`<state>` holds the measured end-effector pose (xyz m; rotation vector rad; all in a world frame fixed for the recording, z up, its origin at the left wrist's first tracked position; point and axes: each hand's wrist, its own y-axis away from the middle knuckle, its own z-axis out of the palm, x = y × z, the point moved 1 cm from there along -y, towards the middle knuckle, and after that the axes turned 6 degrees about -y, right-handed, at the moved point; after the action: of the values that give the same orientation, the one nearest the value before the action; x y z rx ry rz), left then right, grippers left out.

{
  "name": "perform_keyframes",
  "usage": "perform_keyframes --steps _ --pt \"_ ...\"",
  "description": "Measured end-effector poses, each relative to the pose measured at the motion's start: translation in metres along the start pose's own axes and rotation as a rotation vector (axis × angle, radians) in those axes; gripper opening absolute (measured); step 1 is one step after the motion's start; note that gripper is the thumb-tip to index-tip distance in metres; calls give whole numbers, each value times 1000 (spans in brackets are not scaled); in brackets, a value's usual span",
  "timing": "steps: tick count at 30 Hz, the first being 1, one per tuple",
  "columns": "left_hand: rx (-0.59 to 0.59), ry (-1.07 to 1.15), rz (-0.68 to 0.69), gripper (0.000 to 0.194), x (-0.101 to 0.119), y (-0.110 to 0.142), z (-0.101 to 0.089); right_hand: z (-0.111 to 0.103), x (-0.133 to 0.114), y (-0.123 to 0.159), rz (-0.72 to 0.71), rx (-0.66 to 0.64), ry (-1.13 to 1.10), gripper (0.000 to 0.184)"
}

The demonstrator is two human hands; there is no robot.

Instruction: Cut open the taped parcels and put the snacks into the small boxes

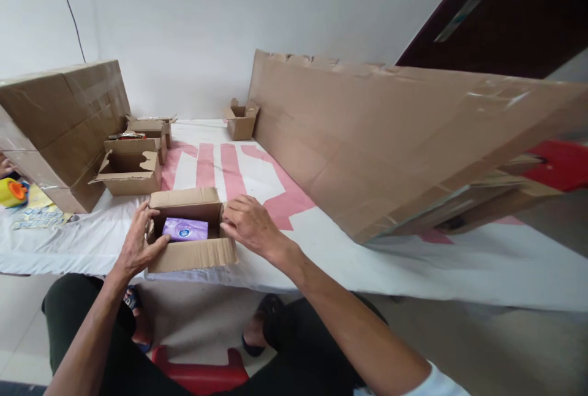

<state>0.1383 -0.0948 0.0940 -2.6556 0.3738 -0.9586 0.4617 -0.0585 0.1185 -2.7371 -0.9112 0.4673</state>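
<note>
Left of centre in the frame, a purple packet (pixel 195 230) lay inside an open carton (pixel 197 256), with bare space to its right. The left hand (pixel 136 246) was wrapped round the carton's left end, its fingers at the end wall and its thumb reaching over toward the packet's near left corner. The right hand (pixel 250 221) had its fingers bent close together at the right end flap; whether they pinched the cardboard could not be told.

The near long flap leaned outward toward the front edge of the cloth-covered surface (pixel 340 270). If the left hand let go while the right pulled, the light carton might have slid or tipped that way, as little cloth lay in front of it. The packet looked loose, so a tilt might have sent it sliding into the gap. Pressing hard on the end flap could have creased or torn it, since its edge looked rough, and a thumb left inside might have been caught under a closing flap. Farther left, a small open box (pixel 134 185) stood just behind, near enough to be nudged if the carton was pushed away.
</note>
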Motion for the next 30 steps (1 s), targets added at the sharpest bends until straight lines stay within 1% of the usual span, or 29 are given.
perform_keyframes --steps 3,4,7,9,11,14,19,22,26,30 --pt "49 4 1 63 -6 0 9 -2 -16 -16 -20 -126 -45 9" --pt "64 5 3 66 -8 1 11 -2 -21 -22 -21 -176 -70 10" --pt "61 19 4 72 -12 3 12 0 -30 -40 5 -340 -121 23" --pt "39 32 18 73 -13 5 12 2 -33 -50 32 -439 -101 31" --pt "28 37 41 73 -13 6 12 6 -34 -57 50 -508 -60 36" --pt "26 38 59 72 -15 6 14 10 -35 -62 45 -540 -52 38" --pt "21 50 44 74 -17 5 17 15 -31 -62 53 -514 -97 47" --pt "21 56 54 73 -18 5 18 19 -30 -62 46 -522 -97 49" --pt "26 53 64 70 -19 7 18 21 -32 -64 38 -539 -114 40" --pt "-20 34 50 74 -20 9 18 21 -35 -63 37 -539 -129 36"
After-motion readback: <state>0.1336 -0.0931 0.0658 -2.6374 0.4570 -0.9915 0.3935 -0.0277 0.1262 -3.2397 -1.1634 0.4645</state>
